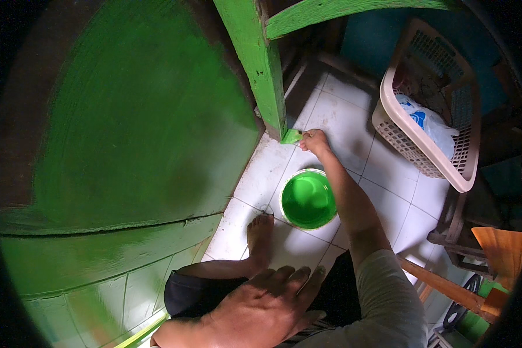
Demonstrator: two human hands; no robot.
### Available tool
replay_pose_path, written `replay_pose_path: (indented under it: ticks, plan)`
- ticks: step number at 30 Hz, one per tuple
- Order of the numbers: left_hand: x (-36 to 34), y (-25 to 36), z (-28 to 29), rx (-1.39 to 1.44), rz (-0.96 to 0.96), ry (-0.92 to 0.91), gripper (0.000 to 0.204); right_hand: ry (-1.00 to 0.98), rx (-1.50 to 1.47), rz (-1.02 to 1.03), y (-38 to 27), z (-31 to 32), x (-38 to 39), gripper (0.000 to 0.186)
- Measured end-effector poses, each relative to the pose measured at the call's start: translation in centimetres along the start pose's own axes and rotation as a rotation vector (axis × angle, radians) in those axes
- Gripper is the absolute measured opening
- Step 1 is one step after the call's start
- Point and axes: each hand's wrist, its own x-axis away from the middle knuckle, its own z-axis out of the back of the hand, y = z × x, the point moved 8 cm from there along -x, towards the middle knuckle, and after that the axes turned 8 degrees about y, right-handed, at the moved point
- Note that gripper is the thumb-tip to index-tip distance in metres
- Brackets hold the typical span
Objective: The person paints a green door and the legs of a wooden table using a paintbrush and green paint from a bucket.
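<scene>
My right hand [314, 141] is closed on a paintbrush, whose green-coated bristles [291, 137] touch the foot of a green wooden post [261, 75]. The fingers hide most of the handle. Just below that hand, a round tub [282, 203] stands on the floor with bright green paint [308, 203] in it. My left hand [267, 304] lies flat with its fingers stretched out over my dark shorts, near my knees, holding nothing.
A large green-painted panel [139, 116] rises on the left. White floor tiles [342, 116] run under the post. At right a beige plastic basket [388, 98] leans, with a white and blue plastic bag [432, 124] inside. Wooden pieces [446, 287] sit at lower right.
</scene>
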Motion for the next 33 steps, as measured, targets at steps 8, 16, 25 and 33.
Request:
replay_pose_path:
  ticks: [8, 16, 25, 33]
  plan:
    - [1.2, 1.1, 0.6, -0.096, -0.223, 0.309, 0.054, 0.038, 0.074, 0.083, -0.5, 2.8, 2.0, 0.021]
    - [1.2, 1.6, 2.0, -0.070, -0.183, 0.334, 0.050, 0.016, -0.145, 0.374, -12.4, 3.8, 9.7, 0.024]
    - [-0.1, 1.9, 1.6, -0.093, -0.264, 0.306, 0.058, 0.054, 0.447, 0.602, -7.7, 4.7, 8.8, 0.022]
    - [-0.4, 1.6, 1.9, -0.028, -0.161, 0.231, 0.059, 0.228, 0.071, 0.721, -12.7, 4.7, 12.2, 0.021]
